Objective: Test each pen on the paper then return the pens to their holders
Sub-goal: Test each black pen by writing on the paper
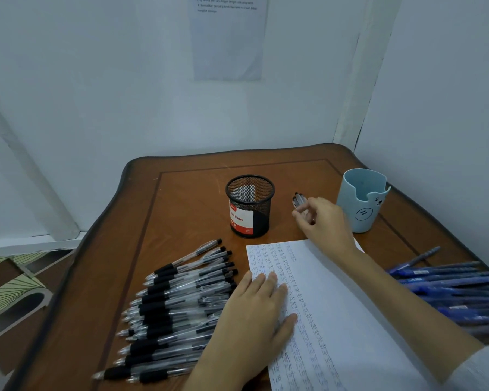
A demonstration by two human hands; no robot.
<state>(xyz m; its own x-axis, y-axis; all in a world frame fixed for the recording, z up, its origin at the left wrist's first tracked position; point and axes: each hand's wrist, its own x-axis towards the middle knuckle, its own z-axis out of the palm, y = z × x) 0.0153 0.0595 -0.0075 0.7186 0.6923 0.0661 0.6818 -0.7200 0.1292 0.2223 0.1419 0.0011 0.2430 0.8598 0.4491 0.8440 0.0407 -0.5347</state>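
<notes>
Lower left, black pens [181,300] lie heaped. The left hand [254,311] presses flat on the paper [336,320], crowded with test marks. Above, the mesh holder [250,206] looks empty. The right hand [322,221] pinches a few pens [299,200] beside the blue cup [360,201]; blue pens [458,286] lie far right. Testing seems mostly done, returning barely begun.

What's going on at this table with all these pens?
A person is testing pens. The left hand lies flat on the paper, covered in test marks. The right hand grips a bunch of pens between the mesh holder and the blue cup. Black pens lie left of the paper, blue pens right.
</notes>
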